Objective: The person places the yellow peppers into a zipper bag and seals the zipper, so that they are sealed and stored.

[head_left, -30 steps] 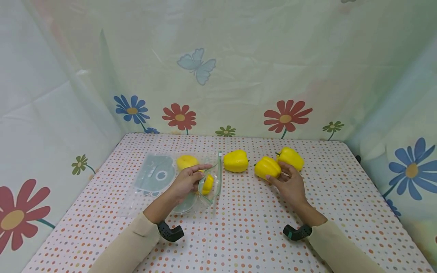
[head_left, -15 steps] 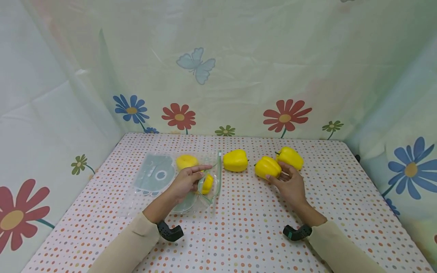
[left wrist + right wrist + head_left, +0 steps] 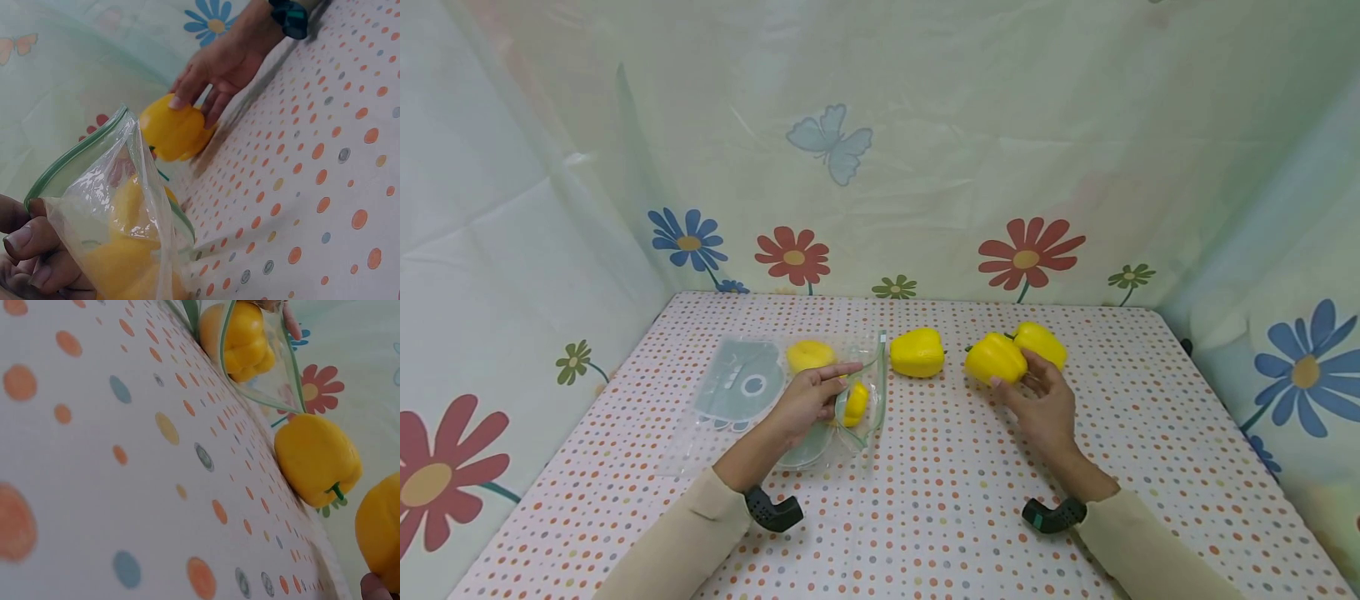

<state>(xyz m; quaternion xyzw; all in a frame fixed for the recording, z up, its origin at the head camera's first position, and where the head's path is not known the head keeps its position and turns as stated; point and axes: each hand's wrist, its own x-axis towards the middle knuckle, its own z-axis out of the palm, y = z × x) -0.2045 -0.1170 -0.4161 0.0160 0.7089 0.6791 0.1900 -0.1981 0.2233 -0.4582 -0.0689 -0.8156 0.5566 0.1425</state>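
Observation:
My left hand (image 3: 811,398) pinches the open mouth of a clear zip bag (image 3: 94,234) with a green seal strip. Inside the bag lie yellow bell peppers (image 3: 245,340), partly seen through the plastic. In the head view my right hand (image 3: 1043,408) grips a yellow bell pepper (image 3: 995,358), thumb on its near side and fingers at its right. Just behind it is another yellow bell pepper (image 3: 1042,343), partly covered. Between the bag's mouth and the right hand, a third loose yellow bell pepper (image 3: 917,353) lies on its side, stem to the right.
A dotted cloth covers the table (image 3: 940,517). Under or beside the zip bag lies a flat clear bag with a grey-green print (image 3: 737,379). A flower-printed curtain (image 3: 925,167) stands behind the table and along both sides.
My right hand has shifted the gripped bell pepper slightly right and away from me, and its stem now shows more. The left hand and zip bag have hardly moved.

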